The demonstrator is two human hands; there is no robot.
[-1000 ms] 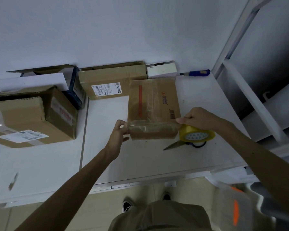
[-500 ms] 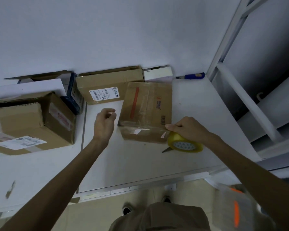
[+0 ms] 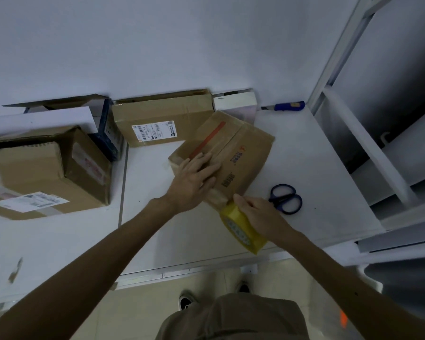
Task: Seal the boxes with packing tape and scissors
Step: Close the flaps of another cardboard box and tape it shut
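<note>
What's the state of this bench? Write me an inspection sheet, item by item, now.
Surface: white table, with a seam towards its left.
Job's things: brown box lies skewed; yellow tape roll at its near corner; scissors lie to its right, untouched.
Clutter: labelled box, large box, white box and blue cutter on the wall side.
Grips: left hand flat on the brown box; right hand holds the tape roll.
Cables: nothing seen.
Surroundings: white wall; white frame at right.
</note>
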